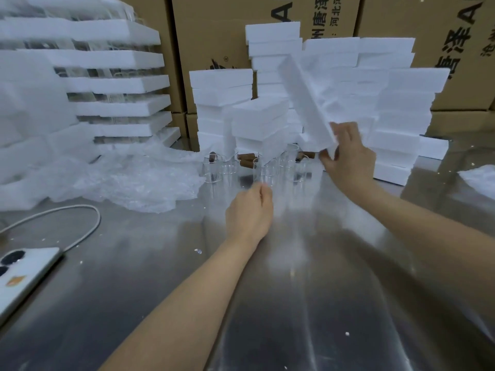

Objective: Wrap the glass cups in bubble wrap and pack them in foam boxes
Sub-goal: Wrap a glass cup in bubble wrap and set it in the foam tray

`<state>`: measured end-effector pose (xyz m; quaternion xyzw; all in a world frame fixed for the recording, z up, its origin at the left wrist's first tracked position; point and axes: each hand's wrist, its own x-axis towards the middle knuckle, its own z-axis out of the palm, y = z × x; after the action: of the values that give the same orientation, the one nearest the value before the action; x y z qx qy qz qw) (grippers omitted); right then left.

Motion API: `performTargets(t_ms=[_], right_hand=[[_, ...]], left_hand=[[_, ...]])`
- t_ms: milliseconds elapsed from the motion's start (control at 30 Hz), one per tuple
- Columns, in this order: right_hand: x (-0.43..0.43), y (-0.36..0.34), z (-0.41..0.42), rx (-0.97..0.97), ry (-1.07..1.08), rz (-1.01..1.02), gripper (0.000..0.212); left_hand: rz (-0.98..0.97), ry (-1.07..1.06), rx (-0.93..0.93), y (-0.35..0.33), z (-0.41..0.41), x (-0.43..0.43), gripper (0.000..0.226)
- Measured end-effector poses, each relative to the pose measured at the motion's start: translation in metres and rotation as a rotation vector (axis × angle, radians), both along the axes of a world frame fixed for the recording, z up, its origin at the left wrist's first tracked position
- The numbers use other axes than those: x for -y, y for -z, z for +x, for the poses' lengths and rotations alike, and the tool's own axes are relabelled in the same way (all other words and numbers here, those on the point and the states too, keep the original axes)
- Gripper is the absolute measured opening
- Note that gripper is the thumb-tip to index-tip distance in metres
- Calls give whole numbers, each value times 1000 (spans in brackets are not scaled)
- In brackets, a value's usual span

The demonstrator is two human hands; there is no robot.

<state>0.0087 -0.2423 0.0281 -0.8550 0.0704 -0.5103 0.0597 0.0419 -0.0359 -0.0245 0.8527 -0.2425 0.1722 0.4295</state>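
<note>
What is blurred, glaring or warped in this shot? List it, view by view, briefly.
Head view: the foam piece gripped by the right hand is smeared by motion. Head view: the steel table shows pale glare streaks. Head view: the glass cups almost vanish against those reflections. Head view: the left foam stack looks soft and tilted by wide-angle bending.

The back of my left hand [249, 212] hides its curled fingers; any contents are indeterminate. The foam piece [305, 103] in my right hand [348, 159] is motion-blurred. The left edge cuts off the phone [24, 274] and its cable [98, 219]. The foam stack [257, 124] partly hides the glass cups [267, 172].
</note>
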Motion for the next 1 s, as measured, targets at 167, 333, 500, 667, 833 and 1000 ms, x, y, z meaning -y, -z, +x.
performTargets(t_ms=[167, 333, 500, 667, 833, 1000], right_hand=[[-49, 23, -48, -106, -131, -430, 58], [-58, 36, -82, -360, -261, -575, 60], [-64, 26, -84, -587, -374, -556, 56], [-37, 1, -60, -273, -308, -239, 33], [41, -23, -6, -440, 194, -139, 45], [77, -29, 28, -634, 285, -222, 64]], left_hand=[[-577, -111, -447, -4, 11, -6, 33], [-856, -194, -438, -12, 12, -14, 21], [-506, -45, -410, -8, 14, -8, 36], [-343, 15, -389, 3, 21, -7, 46], [-419, 53, -392, 1, 20, -8, 48], [-422, 75, -387, -2, 17, -9, 42]])
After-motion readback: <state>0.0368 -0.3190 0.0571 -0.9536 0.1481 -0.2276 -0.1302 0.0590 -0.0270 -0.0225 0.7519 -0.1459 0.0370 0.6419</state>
